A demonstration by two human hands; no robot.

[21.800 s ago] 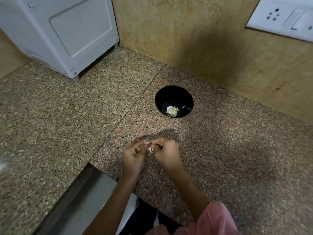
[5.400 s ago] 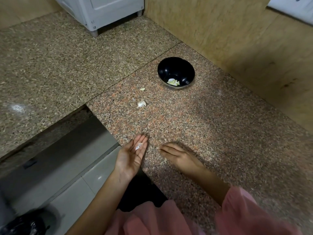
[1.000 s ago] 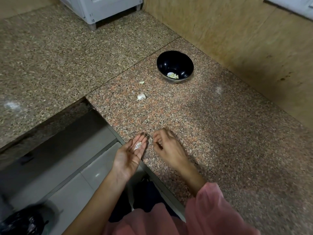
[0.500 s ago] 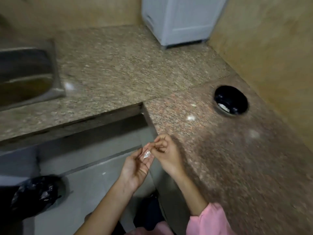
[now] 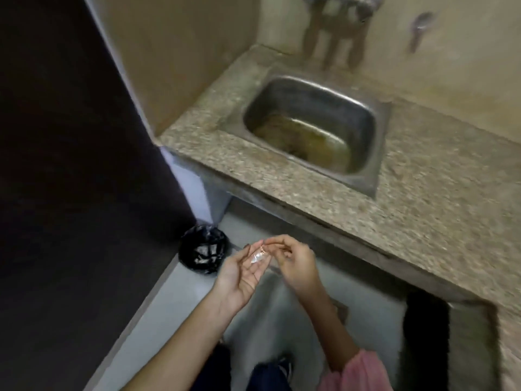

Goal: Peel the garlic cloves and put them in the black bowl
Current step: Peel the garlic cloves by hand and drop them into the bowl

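My left hand [image 5: 239, 275] is held palm up over the floor, fingers relaxed. Thin whitish garlic peel [image 5: 257, 256] lies on its fingertips. My right hand [image 5: 296, 266] is just to the right of it, and its thumb and fingers pinch the peel at the left fingertips. Both hands hover in front of the counter's edge, a little right of a black-lined bin [image 5: 203, 249]. The black bowl and the loose garlic cloves are out of view.
The bin stands on the grey floor in the corner by a dark wall. A steel sink [image 5: 377, 153] is set into the granite counter [image 5: 423, 207] ahead, with a tap on the wall behind it. My feet show at the bottom edge.
The view has swung left, from the bowl to the sink and bin. Both hands have left the counter and now hang over the floor, and my right hand has come onto the peel in my left palm.
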